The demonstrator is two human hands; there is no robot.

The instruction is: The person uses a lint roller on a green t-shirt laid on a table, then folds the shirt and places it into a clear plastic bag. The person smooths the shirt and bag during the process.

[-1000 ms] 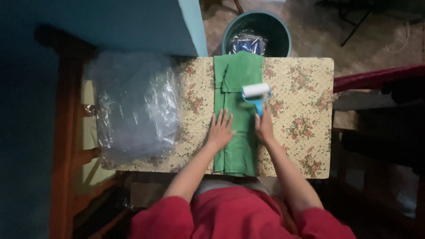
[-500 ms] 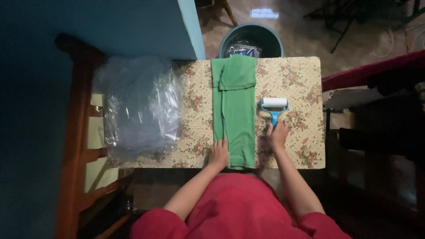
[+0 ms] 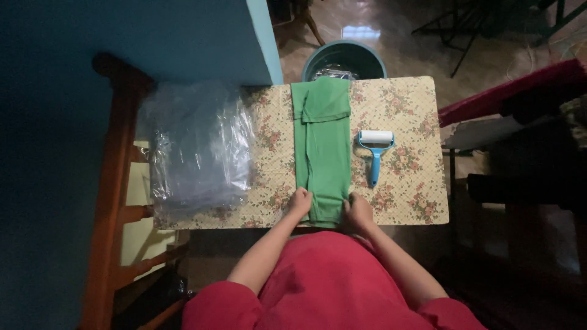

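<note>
- Left hand (image 3: 300, 201) pinches the near left corner of the folded green garment (image 3: 322, 153); fingers closed on the fabric edge.
- Right hand (image 3: 359, 211) grips the near right corner of the same garment, likewise closed on cloth.
- The garment lies lengthwise down the middle of the floral tablecloth (image 3: 409, 116), its far end folded over — near end at the table's front edge.
- Judgement: both corners should be lifted level and together, so the fold lands square and the side edges stay aligned.
- Lint roller (image 3: 374, 153), white head and blue handle, lies just right of the garment, untouched.
- Pile of clear plastic bags (image 3: 199, 146) sits left of the garment, apart from it.
- Teal bucket (image 3: 345, 58) stands beyond the garment's far end, off the table.
</note>
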